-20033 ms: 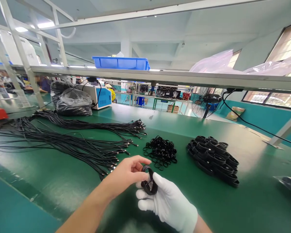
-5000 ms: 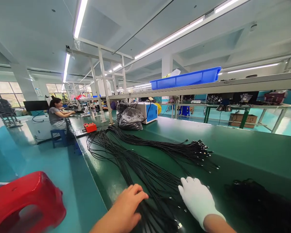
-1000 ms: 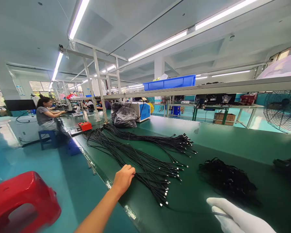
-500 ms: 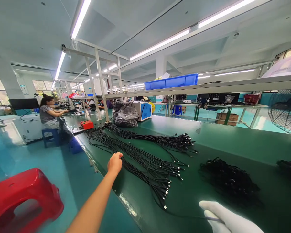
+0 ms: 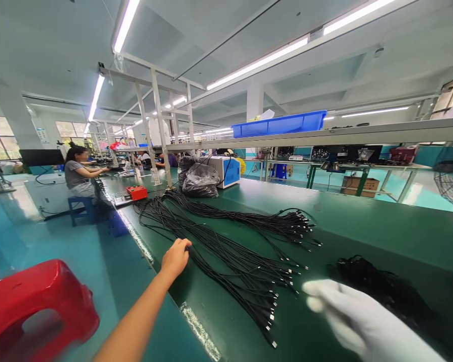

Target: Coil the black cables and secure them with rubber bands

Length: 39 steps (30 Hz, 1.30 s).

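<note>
On the green bench top (image 5: 309, 201), long black cables (image 5: 226, 236) lie fanned out in bundles, with small metal plugs at their right ends. My left hand (image 5: 176, 257), bare, is closed around cables of the nearest bundle, by the bench's front edge; its fingertips are partly hidden. My right hand (image 5: 347, 311), in a white glove, hovers to the right of the plugs and is blurred. Its fingers look slightly parted, and no cable shows between them. Beyond it lies a dark heap of black cables (image 5: 385, 286), partly covered by the gloved hand.
A red plastic stool (image 5: 45, 281) stands at lower left. Further along the bench are a red box (image 5: 136, 192), a black plastic bag (image 5: 200, 181) and a blue-and-white machine (image 5: 226, 172). Overhead, a shelf (image 5: 362, 136) carries a blue tray (image 5: 279, 124). A person (image 5: 81, 173) sits at far left.
My right hand has moved up and left toward the plugs, and the cable it was pinching has left its fingers. My left hand keeps its hold. The view has shifted slightly.
</note>
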Each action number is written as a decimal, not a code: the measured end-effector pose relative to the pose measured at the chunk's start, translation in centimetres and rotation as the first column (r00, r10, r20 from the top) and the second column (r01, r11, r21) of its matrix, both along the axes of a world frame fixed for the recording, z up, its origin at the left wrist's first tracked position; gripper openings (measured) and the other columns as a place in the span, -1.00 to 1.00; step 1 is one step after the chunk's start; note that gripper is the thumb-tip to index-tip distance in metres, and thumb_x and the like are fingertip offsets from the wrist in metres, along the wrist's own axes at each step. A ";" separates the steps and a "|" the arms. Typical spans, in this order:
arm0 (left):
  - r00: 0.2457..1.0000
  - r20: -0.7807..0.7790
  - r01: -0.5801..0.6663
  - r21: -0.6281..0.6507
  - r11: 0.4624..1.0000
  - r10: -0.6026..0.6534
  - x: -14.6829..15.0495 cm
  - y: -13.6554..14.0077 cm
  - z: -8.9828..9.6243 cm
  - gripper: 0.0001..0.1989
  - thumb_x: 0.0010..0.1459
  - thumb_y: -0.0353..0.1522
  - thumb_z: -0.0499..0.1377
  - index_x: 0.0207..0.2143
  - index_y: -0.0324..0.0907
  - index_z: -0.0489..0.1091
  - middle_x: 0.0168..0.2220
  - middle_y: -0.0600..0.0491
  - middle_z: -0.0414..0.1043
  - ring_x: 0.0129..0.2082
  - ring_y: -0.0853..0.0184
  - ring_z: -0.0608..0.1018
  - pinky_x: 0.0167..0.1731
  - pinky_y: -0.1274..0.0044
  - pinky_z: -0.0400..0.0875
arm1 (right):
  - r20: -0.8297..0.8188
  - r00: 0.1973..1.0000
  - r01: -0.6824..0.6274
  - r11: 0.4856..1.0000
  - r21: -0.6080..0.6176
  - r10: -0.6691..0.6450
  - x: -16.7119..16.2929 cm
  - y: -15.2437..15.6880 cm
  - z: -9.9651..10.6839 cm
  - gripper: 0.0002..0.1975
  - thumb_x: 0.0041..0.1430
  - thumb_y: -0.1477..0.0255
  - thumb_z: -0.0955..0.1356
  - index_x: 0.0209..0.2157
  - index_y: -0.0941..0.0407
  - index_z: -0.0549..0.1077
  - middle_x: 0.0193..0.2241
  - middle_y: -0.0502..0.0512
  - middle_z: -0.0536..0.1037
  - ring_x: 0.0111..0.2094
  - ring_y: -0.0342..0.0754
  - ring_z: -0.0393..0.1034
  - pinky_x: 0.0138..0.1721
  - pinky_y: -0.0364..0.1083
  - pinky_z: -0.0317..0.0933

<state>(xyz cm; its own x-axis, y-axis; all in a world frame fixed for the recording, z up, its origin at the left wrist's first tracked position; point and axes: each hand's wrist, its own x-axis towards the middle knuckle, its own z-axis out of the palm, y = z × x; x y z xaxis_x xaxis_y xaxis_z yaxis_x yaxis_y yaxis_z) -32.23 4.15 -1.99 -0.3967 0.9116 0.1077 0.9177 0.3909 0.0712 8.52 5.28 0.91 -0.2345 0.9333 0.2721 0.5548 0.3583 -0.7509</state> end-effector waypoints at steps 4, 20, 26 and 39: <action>0.999 -0.014 0.041 -0.054 0.998 -0.042 -0.1 0.5 0.0 -0.73 0.22 -0.30 0.10 -0.04 -0.19 0.31 -0.04 -0.04 0.36 -0.15 0.26 0.48 -0.18 0.33 0.43 | -0.214 0.950 -0.298 0.868 -0.398 0.228 -8.4 -0.2 0.1 -0.69 0.09 0.32 0.20 -0.27 0.14 0.49 -0.43 0.07 0.52 -0.64 -0.21 0.18 -0.60 -0.19 0.07; 0.973 -0.029 0.232 0.132 0.964 -0.230 -0.8 -1.8 -2.5 -0.90 0.19 -0.47 0.08 -0.27 -0.19 0.38 -0.22 0.06 0.42 -0.19 0.31 0.45 -0.17 0.40 0.37 | 0.446 0.861 -0.180 0.967 -0.181 0.244 -19.1 3.7 -4.8 -0.78 0.15 0.44 0.16 -0.42 0.07 0.41 -0.39 0.04 0.50 -0.37 -0.12 0.38 -0.40 -0.19 0.09; 0.984 0.039 0.165 0.187 0.968 -0.175 -0.8 -2.1 -3.6 -0.72 0.02 -0.65 -0.01 -0.37 -0.12 0.34 -0.28 0.09 0.40 -0.21 0.32 0.41 -0.21 0.52 0.31 | 0.531 0.821 -0.183 0.978 -0.101 0.208 -20.6 2.7 -5.8 -0.83 0.01 0.33 0.29 -0.34 0.09 0.40 -0.21 0.13 0.42 -0.34 0.00 0.41 -0.38 -0.10 0.12; 0.984 0.101 0.121 0.244 0.962 -0.149 -0.7 -2.2 -4.1 -0.83 0.15 -0.57 0.03 -0.36 -0.20 0.36 -0.28 0.08 0.40 -0.21 0.34 0.43 -0.19 0.46 0.35 | 0.595 0.769 -0.143 0.970 -0.195 0.233 -21.7 5.1 -4.6 -0.77 0.13 0.39 0.18 -0.36 0.10 0.43 -0.39 0.18 0.53 -0.31 0.08 0.46 -0.37 -0.05 0.17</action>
